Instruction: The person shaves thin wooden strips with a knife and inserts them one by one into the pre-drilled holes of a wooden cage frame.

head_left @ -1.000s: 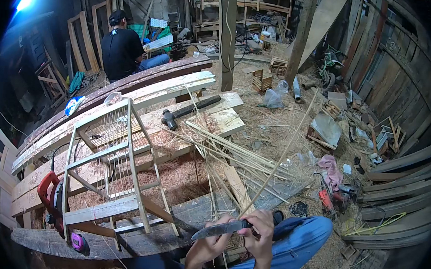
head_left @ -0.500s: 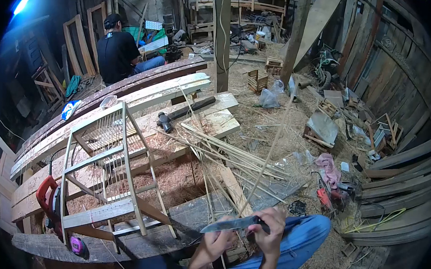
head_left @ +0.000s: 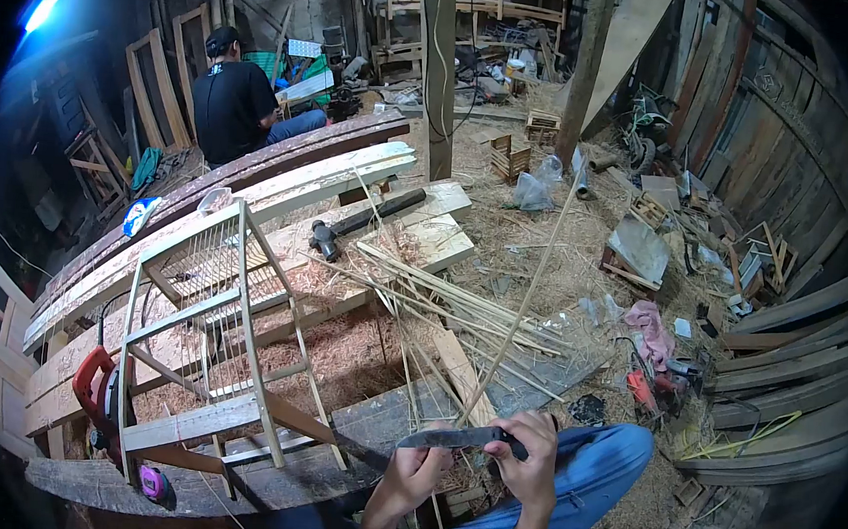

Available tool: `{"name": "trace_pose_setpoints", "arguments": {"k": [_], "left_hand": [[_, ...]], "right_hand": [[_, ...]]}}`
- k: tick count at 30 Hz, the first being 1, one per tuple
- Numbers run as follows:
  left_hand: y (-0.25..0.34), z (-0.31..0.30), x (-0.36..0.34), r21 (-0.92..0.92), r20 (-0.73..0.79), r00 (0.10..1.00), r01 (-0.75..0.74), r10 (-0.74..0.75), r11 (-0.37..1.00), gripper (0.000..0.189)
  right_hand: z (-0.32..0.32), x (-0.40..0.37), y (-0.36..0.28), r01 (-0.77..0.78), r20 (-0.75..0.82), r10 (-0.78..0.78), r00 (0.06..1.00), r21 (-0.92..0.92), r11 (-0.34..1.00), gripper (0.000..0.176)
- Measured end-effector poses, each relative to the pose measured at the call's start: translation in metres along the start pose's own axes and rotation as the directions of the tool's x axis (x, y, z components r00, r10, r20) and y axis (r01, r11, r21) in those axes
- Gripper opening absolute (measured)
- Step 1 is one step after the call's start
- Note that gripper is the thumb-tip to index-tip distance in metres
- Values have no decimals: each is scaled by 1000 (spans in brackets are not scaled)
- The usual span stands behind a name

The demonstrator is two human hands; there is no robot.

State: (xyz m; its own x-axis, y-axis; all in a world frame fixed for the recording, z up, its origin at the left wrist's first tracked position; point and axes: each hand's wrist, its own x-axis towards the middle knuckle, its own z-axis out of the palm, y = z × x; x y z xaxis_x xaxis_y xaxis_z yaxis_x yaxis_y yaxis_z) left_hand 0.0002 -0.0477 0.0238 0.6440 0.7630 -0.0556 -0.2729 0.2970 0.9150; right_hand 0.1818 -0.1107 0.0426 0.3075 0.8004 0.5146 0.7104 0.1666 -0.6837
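Leftward swing of one stick [head_left: 521, 301] since earlier. One knife [head_left: 451, 436], gripped level by right hand [head_left: 531, 461]; left hand [head_left: 416, 473] clenched on stick beneath blade.

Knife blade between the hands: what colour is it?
The knife blade is dull grey metal; the head view shows it best.

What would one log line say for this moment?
right hand: grips knife handle | left hand: holds thin stick under blade | wooden cage frame: left of hands

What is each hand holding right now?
Left hand: closed on the thin stick, under the blade.
Right hand: closed on the knife handle.
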Motion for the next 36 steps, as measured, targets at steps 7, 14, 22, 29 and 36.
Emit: {"name": "trace_pose_setpoints", "arguments": {"k": [7, 14, 22, 29, 36], "left_hand": [[10, 16, 0, 220, -8, 1000, 0, 2, 975, 18], [-2, 8, 5, 126, 1, 1000, 14, -14, 992, 18], [8, 13, -1, 482, 65, 935, -336, 349, 809, 20], [12, 22, -9, 310, -12, 994, -103, 112, 945, 18], [8, 22, -9, 219, -61, 997, -38, 53, 975, 15]], "right_hand": [[7, 0, -4, -16, 10, 14, 1000, 130, 991, 37], [9, 0, -9, 29, -19, -29, 999, 3, 1000, 38], [15, -1, -5, 59, -65, -52, 997, 101, 993, 40], [5, -5, 2, 104, -157, -110, 982, -42, 994, 41], [5, -10, 20, 73, -194, -87, 977, -79, 994, 45]]}}
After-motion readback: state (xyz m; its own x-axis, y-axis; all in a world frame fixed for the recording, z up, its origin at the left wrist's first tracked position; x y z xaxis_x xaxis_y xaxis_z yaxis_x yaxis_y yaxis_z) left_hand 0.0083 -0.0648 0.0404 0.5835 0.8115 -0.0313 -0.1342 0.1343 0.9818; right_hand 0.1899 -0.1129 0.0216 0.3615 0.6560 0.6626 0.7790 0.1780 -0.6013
